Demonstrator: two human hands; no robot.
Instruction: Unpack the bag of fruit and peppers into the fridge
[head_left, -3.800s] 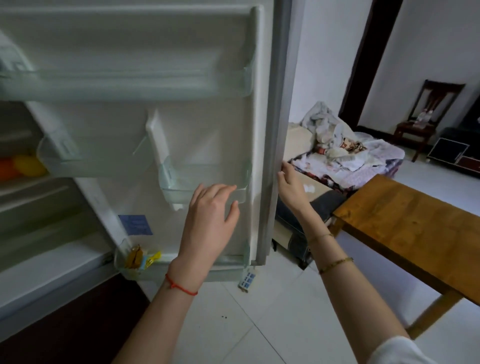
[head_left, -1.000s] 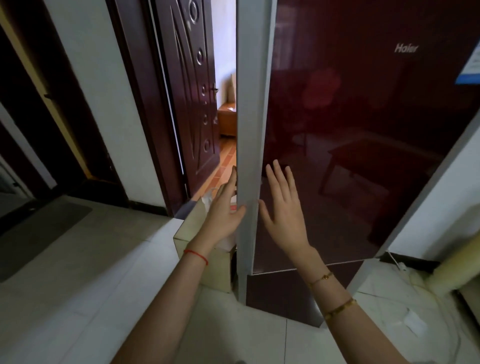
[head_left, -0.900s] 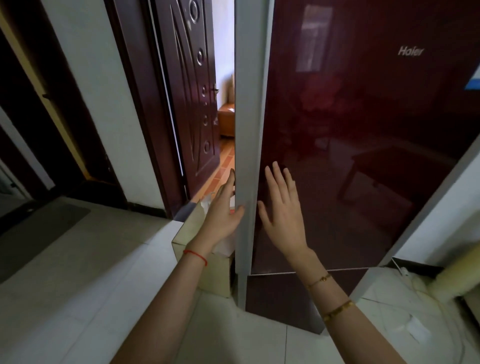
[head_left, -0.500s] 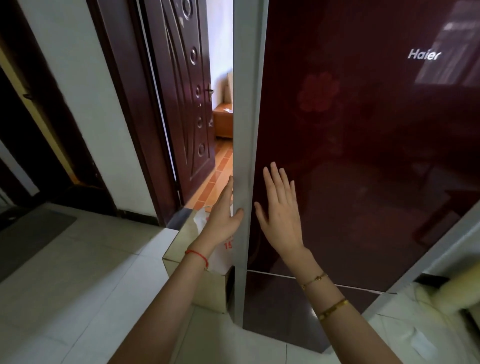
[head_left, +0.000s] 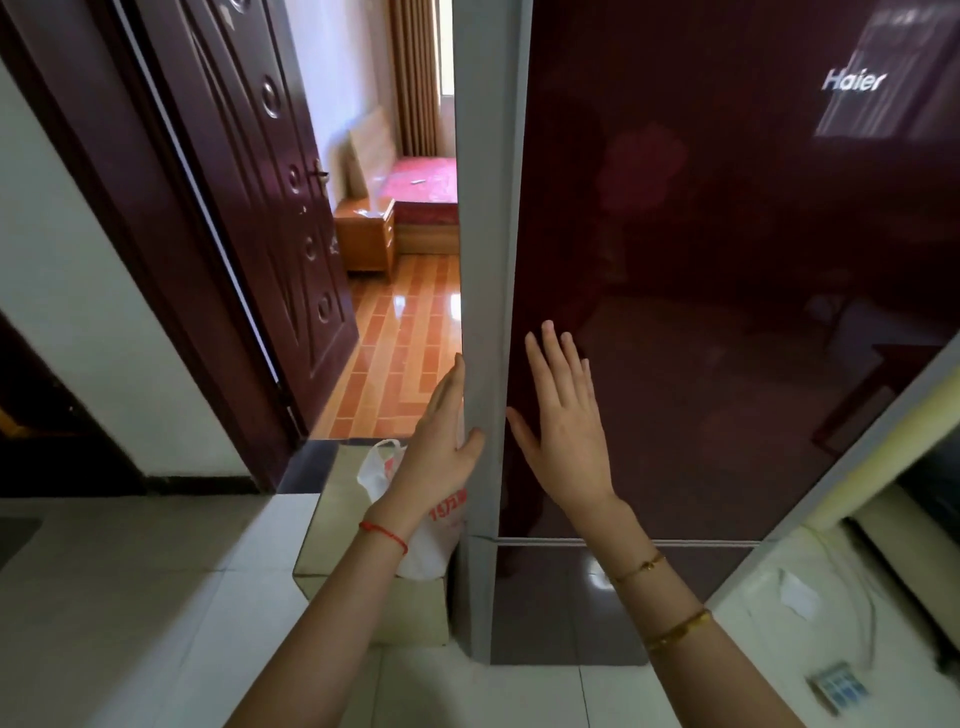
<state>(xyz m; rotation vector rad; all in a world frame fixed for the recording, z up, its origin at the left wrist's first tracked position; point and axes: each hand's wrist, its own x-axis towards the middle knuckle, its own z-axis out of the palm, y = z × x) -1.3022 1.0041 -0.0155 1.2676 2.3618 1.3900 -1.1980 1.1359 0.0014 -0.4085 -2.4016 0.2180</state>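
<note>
Head view showed the right hand (head_left: 563, 423), fingers spread, flat on the fridge door (head_left: 727, 286), left hand (head_left: 441, 441) cupping its edge, apparently to press it closed.

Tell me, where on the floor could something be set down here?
The pale tiled floor, left of the cardboard box, is bare, and so is the strip in front of the fridge. It is crowded right of the fridge, where cables and a small remote lie. The box holds a white bag.
</note>
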